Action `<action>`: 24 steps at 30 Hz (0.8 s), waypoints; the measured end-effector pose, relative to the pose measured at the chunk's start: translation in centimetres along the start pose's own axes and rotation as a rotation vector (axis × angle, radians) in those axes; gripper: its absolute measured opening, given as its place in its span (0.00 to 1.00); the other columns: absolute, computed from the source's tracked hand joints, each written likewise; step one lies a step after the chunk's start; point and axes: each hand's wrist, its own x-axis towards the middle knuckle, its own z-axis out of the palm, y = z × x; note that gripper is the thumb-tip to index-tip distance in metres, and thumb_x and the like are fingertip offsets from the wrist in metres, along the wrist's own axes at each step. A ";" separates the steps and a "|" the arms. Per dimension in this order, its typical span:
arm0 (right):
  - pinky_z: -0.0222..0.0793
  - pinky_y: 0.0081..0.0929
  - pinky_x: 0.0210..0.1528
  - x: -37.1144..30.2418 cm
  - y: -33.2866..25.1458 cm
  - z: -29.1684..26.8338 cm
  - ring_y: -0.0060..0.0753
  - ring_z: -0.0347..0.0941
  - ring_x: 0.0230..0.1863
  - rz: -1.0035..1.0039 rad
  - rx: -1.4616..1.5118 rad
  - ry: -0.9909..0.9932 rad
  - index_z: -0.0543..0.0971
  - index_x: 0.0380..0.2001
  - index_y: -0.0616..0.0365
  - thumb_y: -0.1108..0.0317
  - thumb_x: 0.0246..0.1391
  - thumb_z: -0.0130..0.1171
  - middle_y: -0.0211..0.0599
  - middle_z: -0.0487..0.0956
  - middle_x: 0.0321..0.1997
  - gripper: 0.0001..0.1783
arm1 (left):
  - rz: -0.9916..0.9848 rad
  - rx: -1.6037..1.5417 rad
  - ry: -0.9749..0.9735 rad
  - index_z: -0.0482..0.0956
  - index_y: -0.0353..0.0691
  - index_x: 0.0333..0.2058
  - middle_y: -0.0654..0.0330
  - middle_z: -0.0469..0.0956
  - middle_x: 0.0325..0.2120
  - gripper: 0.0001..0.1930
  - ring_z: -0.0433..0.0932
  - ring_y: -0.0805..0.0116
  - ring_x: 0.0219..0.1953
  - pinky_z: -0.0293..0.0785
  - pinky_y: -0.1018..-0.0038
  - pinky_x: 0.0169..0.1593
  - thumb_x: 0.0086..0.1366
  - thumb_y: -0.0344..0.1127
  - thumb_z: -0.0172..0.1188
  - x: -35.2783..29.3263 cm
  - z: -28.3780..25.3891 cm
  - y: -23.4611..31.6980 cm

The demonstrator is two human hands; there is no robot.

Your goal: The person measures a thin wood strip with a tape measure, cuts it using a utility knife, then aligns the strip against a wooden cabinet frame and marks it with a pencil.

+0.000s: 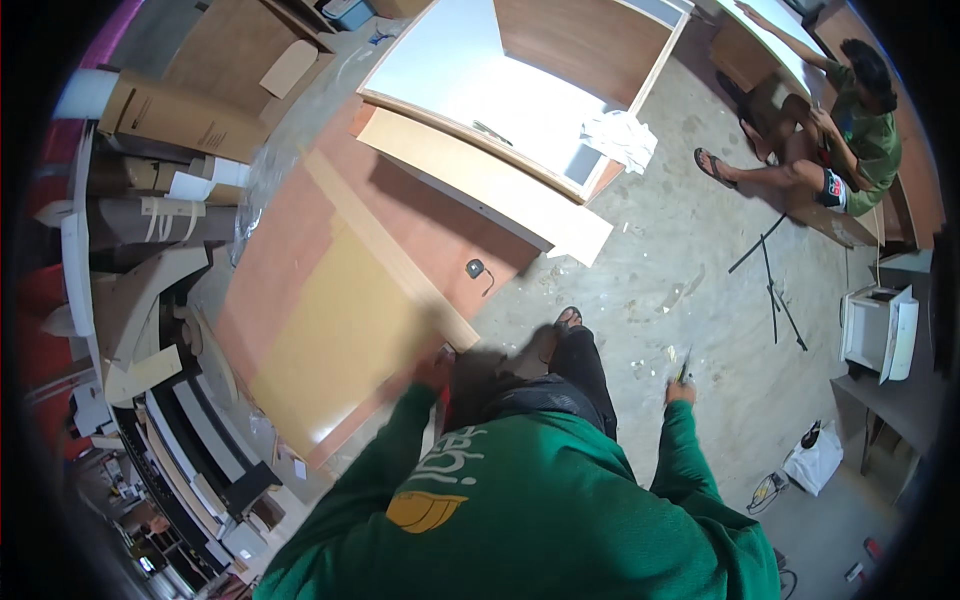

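My left hand (436, 368) rests on the near edge of a large plywood panel (330, 290) that lies flat, part reddish-brown and part yellowish. A light wooden strip (390, 245) runs along the panel's right side. My right hand (682, 388) hangs out to the right over the concrete floor, closed on a small thin tool (684, 367) with a yellowish handle. My green sleeves come up from the lower edge. My foot in a sandal (568, 320) stands just right of the panel.
An open wooden cabinet carcass (520, 90) lies behind the panel, with a white cloth (622, 138) on its corner. A tape measure (475, 268) lies on the panel. Another person (840, 130) sits on the floor at far right. Board offcuts (150, 330) pile up left; metal rods (772, 285) lie right.
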 end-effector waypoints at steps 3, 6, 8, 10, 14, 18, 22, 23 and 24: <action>0.71 0.34 0.29 7.3 -12.5 -8.2 0.33 0.74 0.23 -0.033 0.856 -0.113 0.78 0.41 0.63 0.70 0.52 0.60 0.40 0.78 0.26 0.13 | -0.187 -0.332 0.021 0.81 0.39 0.45 0.59 0.82 0.31 0.22 0.80 0.68 0.36 0.78 0.68 0.37 0.71 0.54 0.54 8.1 -2.4 9.9; 0.66 0.24 0.24 7.4 -22.6 -13.4 0.22 0.68 0.20 -0.195 1.251 -0.247 0.75 0.49 0.57 0.82 0.52 0.54 0.28 0.75 0.26 0.19 | -0.127 -0.726 0.113 0.80 0.35 0.47 0.57 0.81 0.30 0.22 0.80 0.69 0.32 0.75 0.71 0.32 0.70 0.50 0.59 12.9 -4.8 17.0; 0.67 0.24 0.24 6.6 -27.9 -14.2 0.23 0.68 0.20 -0.074 1.339 -0.293 0.76 0.47 0.57 0.76 0.54 0.60 0.28 0.74 0.26 0.16 | -0.103 -0.912 0.268 0.78 0.35 0.51 0.61 0.80 0.28 0.22 0.77 0.73 0.28 0.73 0.75 0.28 0.69 0.48 0.63 15.9 -6.4 20.9; 0.67 0.26 0.24 6.2 -31.4 -13.0 0.26 0.67 0.20 0.127 1.546 -0.453 0.76 0.45 0.55 0.60 0.60 0.64 0.27 0.73 0.23 0.15 | -0.137 -1.029 0.384 0.77 0.34 0.53 0.62 0.80 0.27 0.23 0.76 0.73 0.25 0.74 0.76 0.27 0.69 0.46 0.64 19.0 -8.1 23.1; 0.68 0.29 0.26 4.5 -35.2 -8.1 0.30 0.71 0.21 0.225 0.977 -0.543 0.79 0.49 0.55 0.54 0.60 0.66 0.35 0.80 0.28 0.20 | -0.365 -1.103 0.527 0.76 0.38 0.54 0.58 0.81 0.43 0.21 0.81 0.66 0.37 0.83 0.65 0.40 0.69 0.45 0.64 25.4 -10.5 24.2; 0.75 0.43 0.35 1.9 -38.1 -5.7 0.45 0.80 0.39 0.178 0.967 -0.630 0.73 0.55 0.61 0.54 0.61 0.64 0.47 0.85 0.44 0.26 | -0.494 -1.093 0.590 0.79 0.36 0.48 0.55 0.83 0.38 0.17 0.83 0.63 0.35 0.84 0.65 0.38 0.66 0.41 0.67 30.7 -11.0 23.0; 0.75 0.33 0.30 -0.2 -41.7 -5.5 0.35 0.80 0.34 0.072 0.856 -0.557 0.77 0.50 0.62 0.59 0.60 0.67 0.44 0.85 0.39 0.21 | -0.536 -1.065 0.617 0.83 0.33 0.40 0.49 0.86 0.35 0.14 0.85 0.58 0.36 0.81 0.64 0.41 0.60 0.37 0.70 34.5 -10.2 21.4; 0.72 0.28 0.24 -0.6 -42.6 -5.4 0.30 0.79 0.28 0.055 0.848 -0.510 0.80 0.46 0.61 0.63 0.59 0.67 0.41 0.84 0.34 0.17 | -0.523 -1.060 0.605 0.83 0.34 0.39 0.49 0.86 0.35 0.13 0.85 0.57 0.36 0.81 0.64 0.42 0.60 0.36 0.70 35.2 -10.1 21.1; 0.71 0.27 0.23 -0.7 -43.2 -5.5 0.30 0.78 0.26 0.034 0.803 -0.492 0.80 0.45 0.61 0.64 0.59 0.67 0.40 0.84 0.33 0.16 | -0.529 -1.031 0.609 0.83 0.33 0.39 0.49 0.85 0.35 0.13 0.85 0.58 0.36 0.81 0.64 0.42 0.59 0.35 0.70 35.6 -10.1 20.7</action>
